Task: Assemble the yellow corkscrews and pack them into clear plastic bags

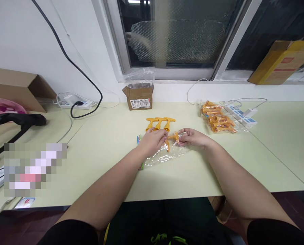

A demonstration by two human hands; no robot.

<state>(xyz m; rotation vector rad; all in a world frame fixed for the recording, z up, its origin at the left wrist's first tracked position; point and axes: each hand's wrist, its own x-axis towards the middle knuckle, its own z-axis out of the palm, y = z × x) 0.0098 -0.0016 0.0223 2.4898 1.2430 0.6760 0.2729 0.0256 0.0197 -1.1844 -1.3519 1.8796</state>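
On the table in front of me lies a clear plastic bag [162,157] with a coloured label strip [141,166] along its left side. An orange T-shaped plastic part [176,137], with a flared cup end, is at the bag between my hands; whether it lies fully inside, I cannot tell. My left hand [153,142] rests over the bag with curled fingers, gripping it near the part's crossbar. From the right, my right hand [192,138] pinches the cup end, with film around the fingers. Just beyond stand three similar orange T-shaped parts [159,124], side by side.
Bagged orange parts [217,119] lie at the right beside a power strip [240,115]. A small cardboard box [139,98] stands against the wall. On the left are a larger box [12,85], a black cable [65,54], another power strip [87,104] and a black frame [16,119].
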